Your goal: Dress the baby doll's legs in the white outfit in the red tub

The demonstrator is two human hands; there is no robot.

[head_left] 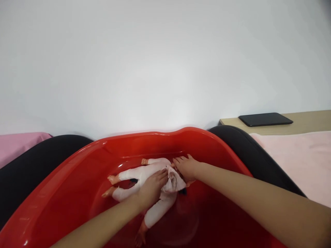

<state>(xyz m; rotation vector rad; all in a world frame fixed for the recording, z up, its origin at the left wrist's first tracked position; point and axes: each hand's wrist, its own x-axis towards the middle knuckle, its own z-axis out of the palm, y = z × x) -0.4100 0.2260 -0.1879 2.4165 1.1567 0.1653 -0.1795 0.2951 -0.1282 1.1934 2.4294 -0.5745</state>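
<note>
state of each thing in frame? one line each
doll: lying in the tub, dressed in white, legs toward the left
tub: red, upright, holds the doll
left hand: flat on the doll's body
right hand: on the doll's head end
tablet: flat on a wooden surface, screen dark

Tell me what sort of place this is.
Probably a home room: a red plastic tub holding a doll, pink bedding, and a wooden surface with a tablet against a plain wall.
</note>
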